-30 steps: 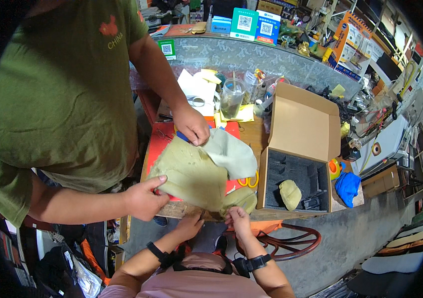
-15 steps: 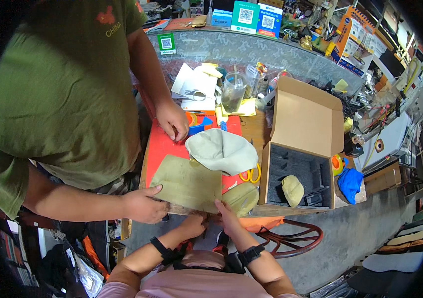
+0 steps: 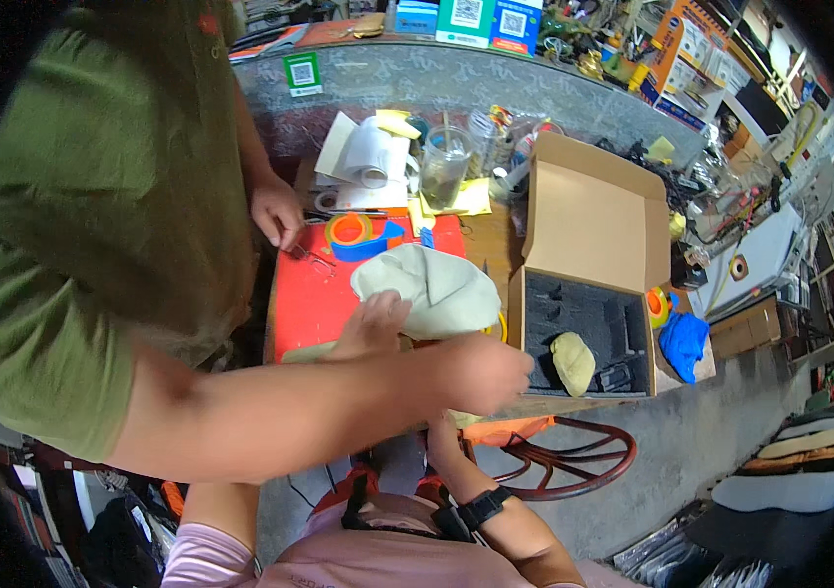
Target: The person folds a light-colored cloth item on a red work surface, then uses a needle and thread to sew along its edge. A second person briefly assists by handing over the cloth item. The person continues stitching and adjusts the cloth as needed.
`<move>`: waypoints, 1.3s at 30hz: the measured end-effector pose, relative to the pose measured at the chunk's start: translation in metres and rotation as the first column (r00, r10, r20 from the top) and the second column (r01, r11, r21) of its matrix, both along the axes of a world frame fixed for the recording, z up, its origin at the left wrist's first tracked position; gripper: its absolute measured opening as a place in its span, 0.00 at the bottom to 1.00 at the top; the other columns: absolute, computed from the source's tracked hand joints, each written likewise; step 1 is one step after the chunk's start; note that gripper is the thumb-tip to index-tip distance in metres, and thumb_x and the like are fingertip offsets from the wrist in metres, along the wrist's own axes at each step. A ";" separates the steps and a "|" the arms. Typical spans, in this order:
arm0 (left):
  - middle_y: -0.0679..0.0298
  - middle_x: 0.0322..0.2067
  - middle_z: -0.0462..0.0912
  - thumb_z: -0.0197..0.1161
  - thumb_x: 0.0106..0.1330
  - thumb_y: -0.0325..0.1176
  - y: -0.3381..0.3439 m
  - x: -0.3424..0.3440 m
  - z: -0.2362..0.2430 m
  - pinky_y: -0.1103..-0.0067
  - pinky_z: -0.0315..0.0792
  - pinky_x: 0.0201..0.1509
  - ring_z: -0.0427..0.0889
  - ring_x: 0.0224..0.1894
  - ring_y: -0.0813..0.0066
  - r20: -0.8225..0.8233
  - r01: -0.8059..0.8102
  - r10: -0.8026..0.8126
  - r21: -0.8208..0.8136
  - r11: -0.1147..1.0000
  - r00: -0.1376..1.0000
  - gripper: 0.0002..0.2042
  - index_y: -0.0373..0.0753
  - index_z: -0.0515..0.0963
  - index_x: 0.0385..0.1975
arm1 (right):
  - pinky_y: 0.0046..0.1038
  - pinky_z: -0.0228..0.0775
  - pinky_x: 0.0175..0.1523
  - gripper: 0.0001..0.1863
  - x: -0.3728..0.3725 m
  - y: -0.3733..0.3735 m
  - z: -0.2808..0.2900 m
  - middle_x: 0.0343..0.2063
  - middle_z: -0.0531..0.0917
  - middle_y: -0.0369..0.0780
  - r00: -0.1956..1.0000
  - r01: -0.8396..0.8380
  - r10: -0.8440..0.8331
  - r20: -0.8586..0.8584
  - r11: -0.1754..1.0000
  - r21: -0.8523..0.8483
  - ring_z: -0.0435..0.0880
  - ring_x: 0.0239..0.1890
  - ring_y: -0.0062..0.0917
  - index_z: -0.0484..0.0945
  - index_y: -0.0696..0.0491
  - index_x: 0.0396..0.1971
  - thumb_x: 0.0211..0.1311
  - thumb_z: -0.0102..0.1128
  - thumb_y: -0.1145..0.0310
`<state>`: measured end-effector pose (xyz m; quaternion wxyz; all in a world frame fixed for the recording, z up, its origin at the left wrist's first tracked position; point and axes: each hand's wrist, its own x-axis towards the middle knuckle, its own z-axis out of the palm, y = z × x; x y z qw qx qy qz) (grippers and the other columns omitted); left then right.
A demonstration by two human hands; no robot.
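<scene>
Left hand (image 3: 372, 323) open against pale cloth (image 3: 441, 289), right hand (image 3: 442, 433) mostly hidden, cannot tell its grip

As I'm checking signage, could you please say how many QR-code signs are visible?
3: a green sign on the grey panel; a teal sign and a blue sign above right.

Co-worker's forearm (image 3: 280, 412), blurred, hides most of olive cloth (image 3: 307, 353) & part of L arm (image 3: 219, 512). R hand (image 3: 443, 437) mostly hidden behind it, grip unclear. Scissors (image 3: 503, 326) nearly covered. Green shirt (image 3: 94, 196) cut off @ top.
</scene>
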<state>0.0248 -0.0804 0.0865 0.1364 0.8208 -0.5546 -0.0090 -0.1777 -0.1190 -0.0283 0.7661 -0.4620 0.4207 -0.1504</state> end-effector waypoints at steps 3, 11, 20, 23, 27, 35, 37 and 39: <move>0.52 0.32 0.78 0.54 0.61 0.33 -0.018 0.020 -0.012 0.65 0.71 0.41 0.77 0.37 0.53 0.029 0.126 -0.135 0.203 0.971 0.990 0.07 0.37 0.74 0.34 | 0.22 0.60 0.21 0.16 -0.008 0.002 0.005 0.26 0.75 0.33 0.997 0.075 -0.075 0.004 0.997 0.030 0.70 0.21 0.19 0.71 0.50 0.38 0.60 0.54 0.53; 0.49 0.32 0.77 0.54 0.58 0.29 -0.021 0.049 -0.051 0.63 0.70 0.40 0.76 0.38 0.47 -0.175 -0.083 0.049 -0.196 0.977 0.983 0.05 0.36 0.71 0.32 | 0.19 0.57 0.20 0.16 -0.050 0.018 0.018 0.26 0.73 0.32 0.995 0.098 -0.091 -0.048 0.978 0.184 0.68 0.20 0.16 0.74 0.53 0.37 0.58 0.57 0.56; 0.46 0.36 0.77 0.59 0.59 0.31 0.050 0.008 0.082 0.64 0.72 0.40 0.78 0.39 0.47 -0.593 -0.175 0.244 0.173 0.969 0.768 0.11 0.36 0.72 0.39 | 0.16 0.53 0.19 0.10 -0.063 0.049 0.034 0.22 0.73 0.30 0.979 0.174 -0.187 0.082 0.974 0.144 0.66 0.17 0.14 0.72 0.51 0.32 0.61 0.55 0.60; 0.46 0.38 0.77 0.58 0.59 0.31 0.084 0.011 0.067 0.64 0.71 0.41 0.77 0.40 0.47 -0.561 -0.240 0.274 0.134 0.961 0.782 0.11 0.36 0.72 0.40 | 0.16 0.53 0.19 0.11 -0.062 0.060 0.043 0.21 0.73 0.30 0.976 0.186 -0.193 0.102 0.980 0.075 0.66 0.16 0.13 0.72 0.51 0.33 0.61 0.55 0.59; 0.46 0.38 0.77 0.57 0.59 0.32 0.112 0.011 0.022 0.64 0.71 0.43 0.76 0.41 0.47 -0.389 -0.288 0.253 -0.034 0.957 0.886 0.11 0.35 0.73 0.39 | 0.14 0.54 0.17 0.12 -0.085 0.051 0.038 0.20 0.73 0.29 0.979 0.171 -0.185 0.091 0.975 0.140 0.66 0.16 0.11 0.72 0.51 0.36 0.61 0.55 0.58; 0.45 0.37 0.77 0.58 0.58 0.34 0.133 -0.022 0.014 0.63 0.70 0.44 0.75 0.41 0.45 -0.465 -0.431 0.402 0.047 0.901 0.789 0.10 0.35 0.73 0.35 | 0.17 0.52 0.18 0.19 -0.146 0.009 0.066 0.24 0.75 0.31 0.962 0.269 -0.272 0.027 0.960 0.071 0.67 0.17 0.14 0.72 0.50 0.37 0.58 0.57 0.50; 0.46 0.33 0.78 0.59 0.57 0.35 0.134 -0.032 0.014 0.64 0.71 0.42 0.77 0.39 0.46 -0.459 -0.479 0.419 -0.015 0.878 0.783 0.11 0.36 0.74 0.36 | 0.18 0.51 0.18 0.20 -0.151 0.003 0.079 0.24 0.75 0.31 0.951 0.306 -0.309 0.032 0.949 0.070 0.65 0.16 0.15 0.71 0.51 0.39 0.58 0.56 0.50; 0.46 0.30 0.79 0.60 0.57 0.36 0.136 -0.039 0.004 0.64 0.71 0.39 0.78 0.36 0.47 -0.410 -0.536 0.452 -0.114 0.836 0.792 0.12 0.37 0.74 0.36 | 0.17 0.50 0.17 0.20 -0.154 -0.004 0.085 0.24 0.75 0.32 0.940 0.330 -0.335 0.066 0.941 0.069 0.64 0.15 0.15 0.71 0.52 0.40 0.59 0.56 0.50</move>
